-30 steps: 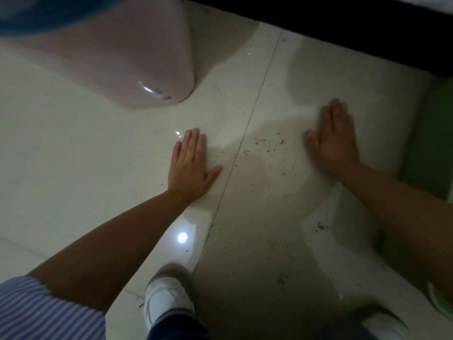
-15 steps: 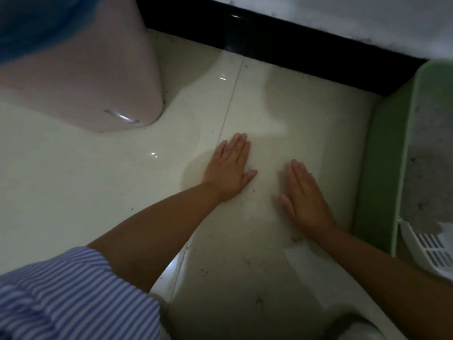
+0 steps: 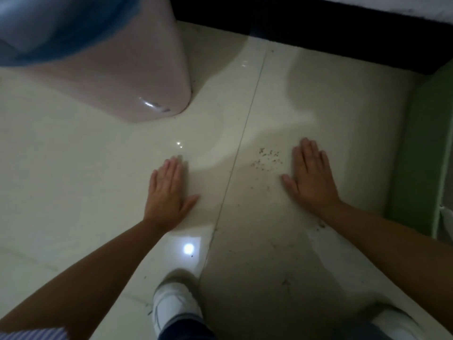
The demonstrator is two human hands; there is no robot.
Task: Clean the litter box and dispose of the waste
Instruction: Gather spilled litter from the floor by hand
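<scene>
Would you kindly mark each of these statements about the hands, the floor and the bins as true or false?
1. Both hands lie flat on the floor, holding nothing. True: the left hand and right hand are spread open on the tile floor.
2. The scattered litter grains lie left of the left hand. False: they lie between the hands, close to the right hand.
3. The green litter box is at the right edge. True.
4. The pink bin touches the left hand. False: it stands apart, further up on the left.
</scene>
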